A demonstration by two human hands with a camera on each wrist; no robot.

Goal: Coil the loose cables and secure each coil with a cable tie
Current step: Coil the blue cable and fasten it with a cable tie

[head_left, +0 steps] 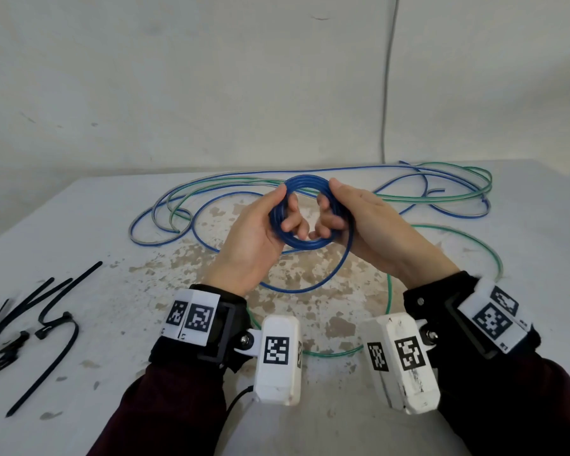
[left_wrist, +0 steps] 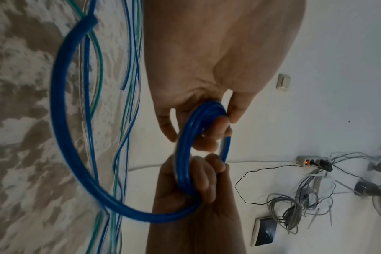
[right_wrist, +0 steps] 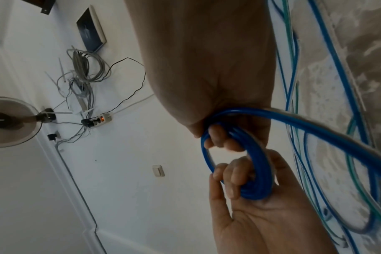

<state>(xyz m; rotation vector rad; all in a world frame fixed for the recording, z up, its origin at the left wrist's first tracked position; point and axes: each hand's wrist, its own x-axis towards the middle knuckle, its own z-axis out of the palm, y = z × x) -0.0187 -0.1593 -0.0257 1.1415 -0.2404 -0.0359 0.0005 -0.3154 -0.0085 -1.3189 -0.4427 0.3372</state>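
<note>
A small coil of blue cable is held upright above the table between both hands. My left hand grips its left side, thumb on the outside and fingers curled through the ring. My right hand grips the right side the same way. A loose tail of the blue cable hangs from the coil in a wide loop below my hands. Several black cable ties lie on the table to my left, away from both hands.
A green cable and a blue-and-grey cable sprawl in loose loops across the worn white table, behind and under my hands. A grey cord runs down the wall behind.
</note>
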